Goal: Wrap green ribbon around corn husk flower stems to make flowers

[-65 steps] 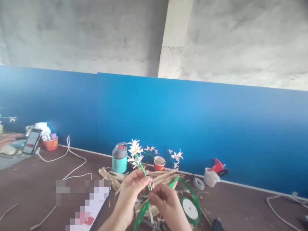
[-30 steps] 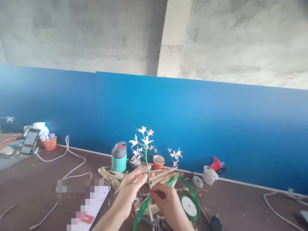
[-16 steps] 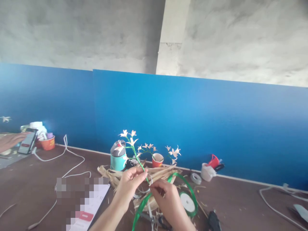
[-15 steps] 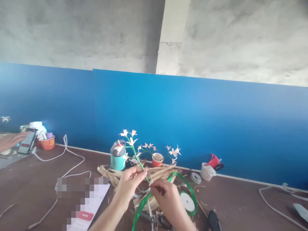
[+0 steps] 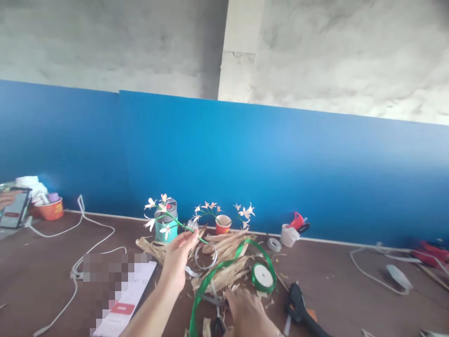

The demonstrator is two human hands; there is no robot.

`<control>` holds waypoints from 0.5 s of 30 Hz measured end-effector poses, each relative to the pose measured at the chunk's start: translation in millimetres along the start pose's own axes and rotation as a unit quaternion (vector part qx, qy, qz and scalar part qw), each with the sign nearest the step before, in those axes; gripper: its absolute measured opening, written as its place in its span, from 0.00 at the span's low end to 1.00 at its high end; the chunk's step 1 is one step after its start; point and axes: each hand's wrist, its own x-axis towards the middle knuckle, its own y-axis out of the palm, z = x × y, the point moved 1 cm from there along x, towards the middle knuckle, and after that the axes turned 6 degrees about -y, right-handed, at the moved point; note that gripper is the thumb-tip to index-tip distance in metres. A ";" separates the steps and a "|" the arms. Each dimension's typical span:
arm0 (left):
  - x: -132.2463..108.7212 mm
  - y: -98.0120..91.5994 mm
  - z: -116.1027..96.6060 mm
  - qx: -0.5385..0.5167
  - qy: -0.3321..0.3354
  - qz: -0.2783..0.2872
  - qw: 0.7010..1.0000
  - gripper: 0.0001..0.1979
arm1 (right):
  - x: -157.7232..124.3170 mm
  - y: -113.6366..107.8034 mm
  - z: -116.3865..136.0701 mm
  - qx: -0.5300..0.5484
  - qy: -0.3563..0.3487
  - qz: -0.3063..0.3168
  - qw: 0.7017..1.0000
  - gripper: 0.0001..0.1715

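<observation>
My left hand (image 5: 180, 260) pinches the green stem of a spray of small white flowers (image 5: 163, 208), which tilts up and to the left in front of a teal container (image 5: 171, 229). Low in the view, my right hand (image 5: 243, 304) is over the scissors (image 5: 217, 302); its fingertips are partly hidden, so its grip cannot be made out. Between and beyond the hands lie dry husk strips (image 5: 228, 276) and a loose green ribbon (image 5: 206, 281), running to its spool (image 5: 262, 277).
An orange cup (image 5: 223, 224) stands behind the husks near more flowers. A glue gun (image 5: 300, 304), tape roll (image 5: 274, 244) and white holder (image 5: 289, 235) are at right. A phone (image 5: 128, 299) and white cables (image 5: 101, 243) lie left. Another person's hand (image 5: 9, 199) is at far left.
My right hand has left the stem and moved down to the scissors. My left hand has shifted left, and the flower spray now leans further left. The view has turned slightly right.
</observation>
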 end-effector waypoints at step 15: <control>4.1 12.7 23.2 -0.028 -0.006 -0.016 0.999 0.15 | -3.5 -2.4 -15.6 -0.003 0.002 0.007 1.000 0.28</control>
